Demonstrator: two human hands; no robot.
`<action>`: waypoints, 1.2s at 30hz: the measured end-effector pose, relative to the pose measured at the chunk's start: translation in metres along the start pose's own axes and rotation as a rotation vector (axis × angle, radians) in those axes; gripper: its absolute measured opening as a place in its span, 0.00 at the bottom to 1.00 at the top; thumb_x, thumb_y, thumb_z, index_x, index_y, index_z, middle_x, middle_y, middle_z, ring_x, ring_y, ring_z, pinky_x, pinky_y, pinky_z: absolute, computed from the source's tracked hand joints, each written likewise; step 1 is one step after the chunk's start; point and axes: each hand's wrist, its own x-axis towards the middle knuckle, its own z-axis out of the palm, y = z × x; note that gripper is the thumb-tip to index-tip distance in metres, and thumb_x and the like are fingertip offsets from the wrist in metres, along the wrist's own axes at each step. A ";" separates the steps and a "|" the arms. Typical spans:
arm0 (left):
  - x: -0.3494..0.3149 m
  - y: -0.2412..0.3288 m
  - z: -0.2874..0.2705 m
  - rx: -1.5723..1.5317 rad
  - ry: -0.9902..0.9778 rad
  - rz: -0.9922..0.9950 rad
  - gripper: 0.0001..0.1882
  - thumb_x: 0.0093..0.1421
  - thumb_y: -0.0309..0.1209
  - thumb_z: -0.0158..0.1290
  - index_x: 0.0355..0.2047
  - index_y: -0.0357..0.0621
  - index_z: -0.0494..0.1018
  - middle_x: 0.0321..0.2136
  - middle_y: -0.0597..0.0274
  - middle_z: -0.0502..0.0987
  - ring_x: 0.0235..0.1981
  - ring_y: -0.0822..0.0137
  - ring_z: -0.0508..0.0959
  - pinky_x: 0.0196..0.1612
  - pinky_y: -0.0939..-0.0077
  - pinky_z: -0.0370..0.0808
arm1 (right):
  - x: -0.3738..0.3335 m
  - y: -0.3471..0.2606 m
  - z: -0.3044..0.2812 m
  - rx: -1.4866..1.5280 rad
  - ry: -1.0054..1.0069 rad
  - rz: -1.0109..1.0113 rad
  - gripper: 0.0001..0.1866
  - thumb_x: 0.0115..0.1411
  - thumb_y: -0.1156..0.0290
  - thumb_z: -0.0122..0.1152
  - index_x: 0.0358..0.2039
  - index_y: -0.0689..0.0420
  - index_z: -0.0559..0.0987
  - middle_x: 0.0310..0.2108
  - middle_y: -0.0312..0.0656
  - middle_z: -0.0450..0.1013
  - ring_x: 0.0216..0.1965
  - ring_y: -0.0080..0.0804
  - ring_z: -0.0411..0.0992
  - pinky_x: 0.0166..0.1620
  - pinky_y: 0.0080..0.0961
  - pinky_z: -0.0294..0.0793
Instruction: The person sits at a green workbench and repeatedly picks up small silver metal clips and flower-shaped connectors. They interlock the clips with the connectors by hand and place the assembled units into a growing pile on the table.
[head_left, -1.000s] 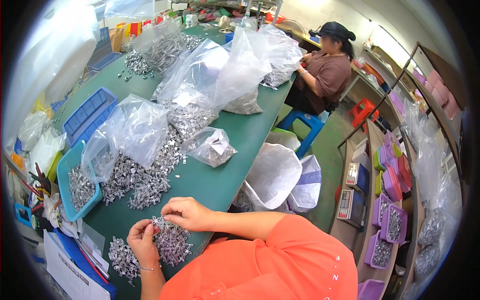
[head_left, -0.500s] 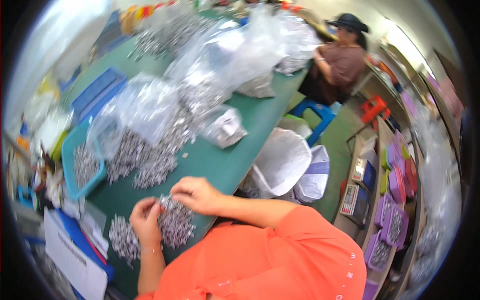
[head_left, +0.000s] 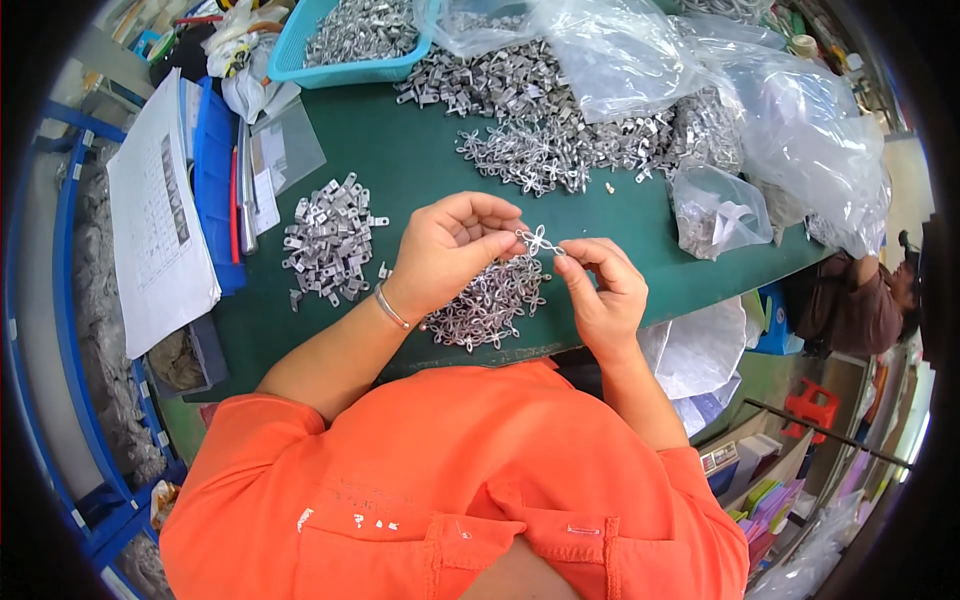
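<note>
Left hand (head_left: 455, 243) and right hand (head_left: 608, 300) both seemingly pinch one metal flower (head_left: 538, 240); the loose heap (head_left: 488, 305) at seven o'clock looks unworked.

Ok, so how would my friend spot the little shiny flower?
Find the green table, then the person's left hand and right hand near its edge. Pinched between them is a small silvery metal flower with looped petals. It alone is held up, unlike the pile of similar pieces beneath.
</note>
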 end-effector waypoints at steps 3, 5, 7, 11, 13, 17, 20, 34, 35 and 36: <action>0.002 -0.001 -0.001 0.017 0.005 -0.017 0.10 0.58 0.17 0.50 0.41 0.30 0.70 0.36 0.50 0.77 0.35 0.65 0.80 0.41 0.73 0.79 | 0.000 0.005 0.000 -0.008 0.005 0.001 0.06 0.51 0.81 0.63 0.31 0.64 0.78 0.28 0.42 0.74 0.27 0.26 0.71 0.31 0.19 0.71; 0.003 -0.003 -0.002 0.009 0.000 -0.019 0.10 0.59 0.18 0.50 0.41 0.30 0.70 0.36 0.50 0.77 0.35 0.64 0.80 0.40 0.73 0.79 | 0.001 0.006 0.000 -0.008 0.003 -0.004 0.06 0.51 0.81 0.63 0.31 0.64 0.78 0.28 0.42 0.75 0.27 0.26 0.71 0.31 0.19 0.71; 0.004 -0.003 -0.003 0.000 0.001 -0.034 0.10 0.59 0.18 0.49 0.41 0.30 0.70 0.36 0.50 0.77 0.35 0.64 0.80 0.40 0.73 0.79 | 0.001 0.008 0.000 -0.013 0.002 -0.002 0.06 0.51 0.81 0.63 0.31 0.64 0.78 0.28 0.42 0.75 0.27 0.26 0.71 0.31 0.19 0.71; 0.005 -0.004 -0.004 -0.008 -0.006 -0.030 0.10 0.59 0.19 0.50 0.41 0.30 0.70 0.36 0.50 0.77 0.35 0.64 0.80 0.41 0.73 0.79 | 0.001 0.012 0.002 -0.019 -0.006 0.006 0.05 0.52 0.81 0.63 0.31 0.65 0.78 0.28 0.42 0.74 0.27 0.26 0.71 0.31 0.18 0.71; 0.004 -0.006 -0.003 -0.016 -0.010 0.001 0.10 0.59 0.19 0.50 0.41 0.30 0.70 0.36 0.51 0.77 0.35 0.64 0.80 0.41 0.74 0.78 | 0.000 0.013 0.002 0.048 -0.037 0.081 0.04 0.54 0.80 0.61 0.31 0.65 0.77 0.28 0.41 0.74 0.27 0.24 0.71 0.31 0.17 0.71; 0.004 -0.002 -0.005 0.033 -0.019 -0.068 0.09 0.58 0.18 0.51 0.40 0.30 0.71 0.35 0.53 0.77 0.36 0.66 0.79 0.41 0.75 0.78 | -0.005 0.010 0.002 0.287 -0.107 0.321 0.04 0.58 0.78 0.58 0.32 0.66 0.77 0.27 0.38 0.74 0.26 0.19 0.71 0.31 0.14 0.71; 0.005 -0.003 -0.006 -0.002 -0.008 -0.066 0.09 0.57 0.18 0.52 0.40 0.30 0.72 0.34 0.54 0.77 0.36 0.68 0.79 0.41 0.77 0.77 | -0.005 0.008 0.002 0.382 -0.127 0.417 0.05 0.60 0.76 0.56 0.33 0.65 0.76 0.26 0.36 0.73 0.26 0.18 0.70 0.30 0.13 0.70; 0.007 0.002 -0.009 0.174 0.046 -0.134 0.06 0.56 0.19 0.53 0.35 0.31 0.74 0.32 0.59 0.77 0.31 0.75 0.77 0.37 0.82 0.76 | 0.005 0.023 -0.004 0.087 -0.131 0.331 0.07 0.59 0.74 0.58 0.27 0.64 0.75 0.23 0.36 0.71 0.24 0.20 0.67 0.29 0.18 0.68; 0.007 0.004 -0.011 0.329 0.042 -0.170 0.06 0.55 0.18 0.52 0.34 0.32 0.75 0.33 0.59 0.77 0.31 0.75 0.77 0.36 0.82 0.75 | 0.013 0.036 -0.001 -0.100 -0.052 0.172 0.07 0.58 0.74 0.59 0.26 0.64 0.75 0.23 0.37 0.71 0.25 0.23 0.68 0.29 0.20 0.68; 0.009 0.008 -0.014 0.484 0.039 -0.207 0.06 0.54 0.18 0.51 0.32 0.33 0.75 0.33 0.60 0.77 0.30 0.76 0.76 0.34 0.83 0.74 | 0.024 0.040 -0.003 -0.275 0.012 0.033 0.05 0.55 0.75 0.60 0.27 0.64 0.75 0.25 0.41 0.71 0.25 0.29 0.68 0.29 0.23 0.68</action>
